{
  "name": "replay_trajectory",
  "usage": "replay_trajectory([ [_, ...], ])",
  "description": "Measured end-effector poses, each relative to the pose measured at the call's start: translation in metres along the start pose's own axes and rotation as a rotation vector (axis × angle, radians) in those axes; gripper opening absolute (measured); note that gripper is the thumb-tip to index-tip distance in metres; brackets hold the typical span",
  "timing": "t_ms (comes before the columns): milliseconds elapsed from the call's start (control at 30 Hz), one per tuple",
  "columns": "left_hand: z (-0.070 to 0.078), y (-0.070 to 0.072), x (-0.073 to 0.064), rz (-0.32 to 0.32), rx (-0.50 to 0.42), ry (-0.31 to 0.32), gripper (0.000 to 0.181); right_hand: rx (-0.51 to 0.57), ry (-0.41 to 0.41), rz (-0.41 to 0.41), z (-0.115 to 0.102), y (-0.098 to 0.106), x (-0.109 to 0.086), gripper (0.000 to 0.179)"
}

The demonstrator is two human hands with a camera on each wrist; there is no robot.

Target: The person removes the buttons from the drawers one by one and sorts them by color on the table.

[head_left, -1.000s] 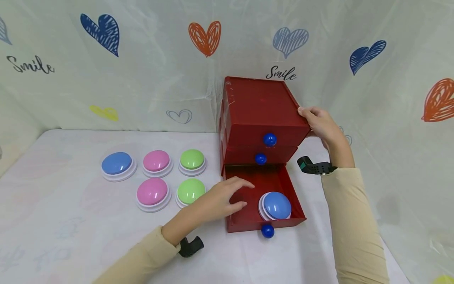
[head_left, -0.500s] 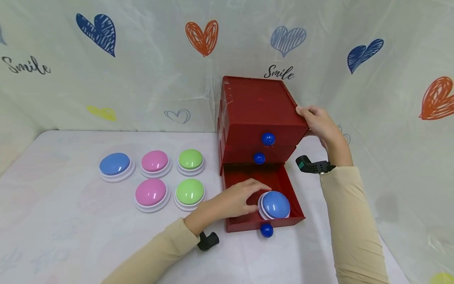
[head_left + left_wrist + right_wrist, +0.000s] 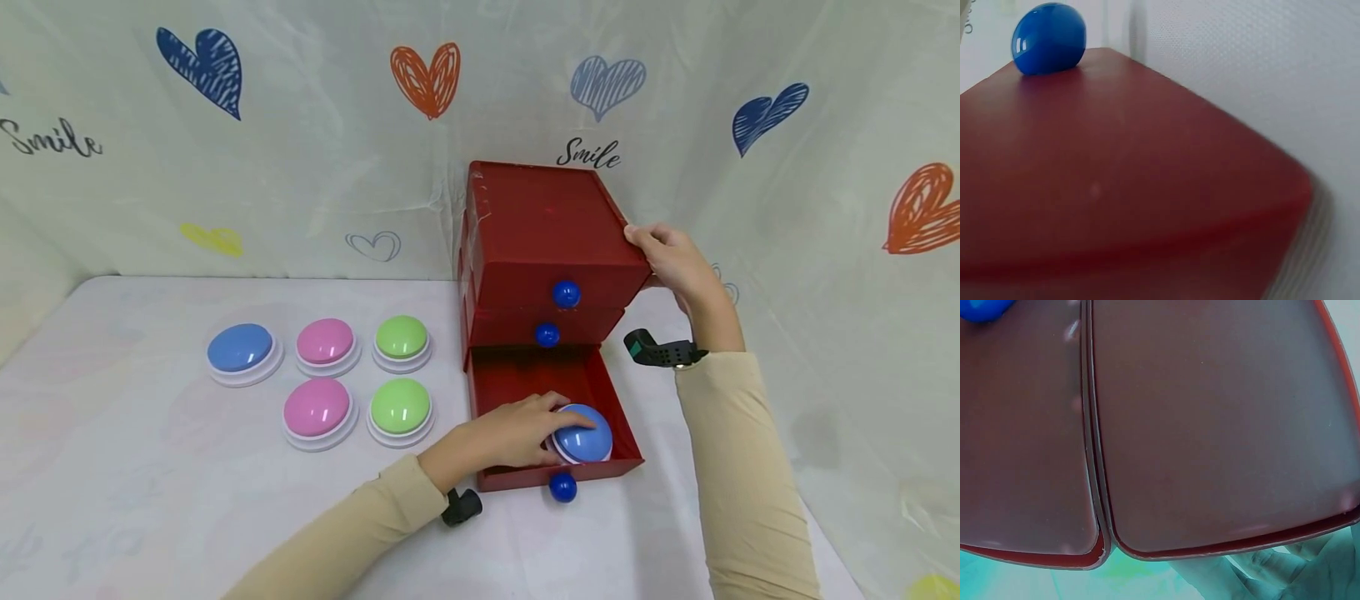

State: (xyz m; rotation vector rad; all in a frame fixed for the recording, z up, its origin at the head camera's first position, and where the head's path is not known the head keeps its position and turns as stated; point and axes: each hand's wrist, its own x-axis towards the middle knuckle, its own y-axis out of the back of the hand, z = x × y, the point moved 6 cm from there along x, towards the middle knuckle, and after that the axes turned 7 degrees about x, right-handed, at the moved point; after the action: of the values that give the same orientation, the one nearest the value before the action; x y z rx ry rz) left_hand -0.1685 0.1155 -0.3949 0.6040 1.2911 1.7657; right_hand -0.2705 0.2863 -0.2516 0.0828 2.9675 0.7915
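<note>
A red drawer cabinet (image 3: 551,212) with blue ball knobs stands in the head view, its bottom drawer (image 3: 510,375) pulled out. Inside that drawer, toward the front right, sits a blue dome button (image 3: 588,442) on a white base. My left hand (image 3: 517,429) reaches over the drawer's left wall and holds this button, one finger across the dome and the thumb low on its near side. At the cabinet's upper right edge, my right hand (image 3: 678,262) grips with the thumb on top; its other fingers are mostly hidden. Part of this hand (image 3: 1266,569) shows beneath the red panels in the right wrist view.
Left of the cabinet on the white table (image 3: 187,467) are another blue button (image 3: 240,348), two pink buttons (image 3: 317,407) and two green buttons (image 3: 401,407). A curtain (image 3: 322,142) printed with hearts hangs behind. The drawer's blue knob (image 3: 1050,39) is large in the left wrist view.
My left hand has moved right, from the drawer's left side onto the blue button inside it. The right hand keeps its grip on the cabinet edge.
</note>
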Motion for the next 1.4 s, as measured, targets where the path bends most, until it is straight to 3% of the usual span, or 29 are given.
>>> replay_trajectory([
  [500, 0.0057, -0.0054, 0.0053, 0.033, 0.062, -0.053, 0.064, 0.019, 0.008, -0.008, 0.0003, -0.0004, 0.0002, 0.061],
  [1400, 0.0076, -0.006, 0.0099, 0.044, 0.111, -0.045, 0.062, -0.01, 0.017, -0.005, 0.0007, 0.0005, 0.0, 0.063],
])
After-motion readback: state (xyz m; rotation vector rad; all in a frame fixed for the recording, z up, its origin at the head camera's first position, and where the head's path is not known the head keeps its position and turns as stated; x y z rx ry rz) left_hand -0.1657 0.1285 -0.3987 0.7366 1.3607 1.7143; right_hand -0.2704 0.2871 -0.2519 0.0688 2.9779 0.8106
